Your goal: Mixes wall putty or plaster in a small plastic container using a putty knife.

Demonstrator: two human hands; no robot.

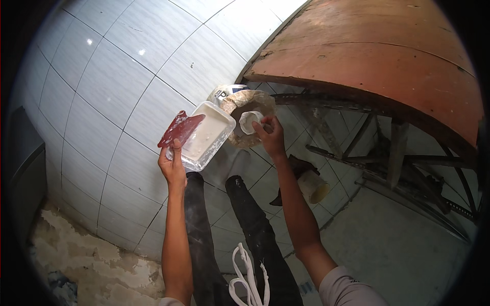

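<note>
The tray point(220, 144), with pale paste point(210, 128) in it, is at the centre of the frame. The left hand point(174, 162) is clamped on its lower-left side and on a red scraper point(179, 128) overlapping it. Just right, the right hand point(270, 133) pinches the rim of a white cup point(248, 122) above an open bag point(235, 102). A tub point(312, 186) sits right of centre; an orange table point(357, 46) fills the upper right.
</note>
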